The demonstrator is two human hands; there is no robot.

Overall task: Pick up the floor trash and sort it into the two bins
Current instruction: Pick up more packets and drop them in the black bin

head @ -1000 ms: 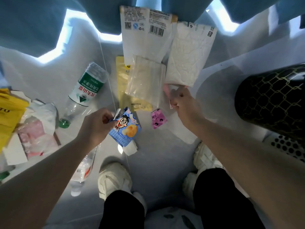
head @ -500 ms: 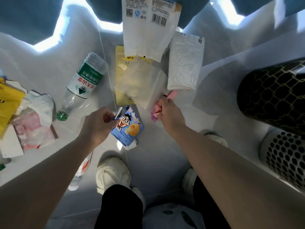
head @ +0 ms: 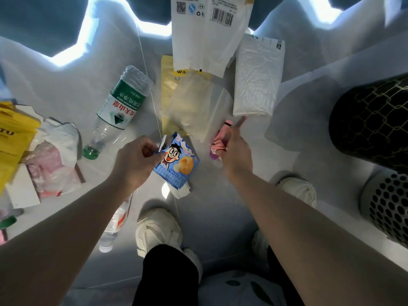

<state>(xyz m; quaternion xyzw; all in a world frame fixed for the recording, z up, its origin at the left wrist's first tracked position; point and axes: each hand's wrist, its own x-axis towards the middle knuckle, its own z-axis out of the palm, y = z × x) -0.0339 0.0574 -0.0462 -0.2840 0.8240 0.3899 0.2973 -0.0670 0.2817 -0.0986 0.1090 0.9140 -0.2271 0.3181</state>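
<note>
Your left hand (head: 134,164) pinches the blue snack wrapper (head: 177,165) by its top corner. Your right hand (head: 237,155) curls round a crumpled pink wrapper (head: 217,143). Clear bag (head: 198,109) and white packet (head: 257,78) just beyond its fingers. Black bin (head: 371,122) off to its right.

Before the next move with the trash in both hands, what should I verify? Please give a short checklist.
1. Grip of left hand on blue wrapper: ok.
2. Pinch of right hand on pink wrapper: ok.
3. Is pink wrapper clear of the floor: cannot tell.
4. Both black bin and perforated bin in view at right: ok.
5. No trash left on floor: not ok, bottle lies there.
</note>
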